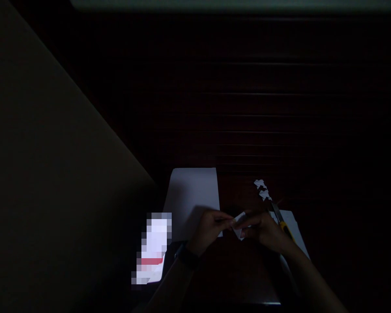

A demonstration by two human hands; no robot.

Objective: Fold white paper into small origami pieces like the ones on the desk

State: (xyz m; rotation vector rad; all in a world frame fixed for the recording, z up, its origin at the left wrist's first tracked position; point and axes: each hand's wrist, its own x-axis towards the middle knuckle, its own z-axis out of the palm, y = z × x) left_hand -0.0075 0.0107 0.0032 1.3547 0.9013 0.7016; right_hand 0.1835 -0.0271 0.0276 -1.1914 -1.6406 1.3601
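Between my two hands is a small folded piece of white paper (238, 232), held above the dark table. My left hand (209, 229) pinches its left edge between thumb and fingers; a dark band circles that wrist. From the other side my right hand (263, 230) grips the same paper, fingers closed on it. Several small folded paper pieces (263, 189) lie in a row beyond my right hand. A yellow-handled utility knife (285, 229) rests just right of that hand, partly hidden by the forearm.
A large white sheet (193, 191) lies at the left, partly under my left hand. More white paper (295, 230) sits below the knife. A bright, pixelated screen (154, 248) stands at the lower left. A pale wall (52, 152) rises on the left; the room is dim.
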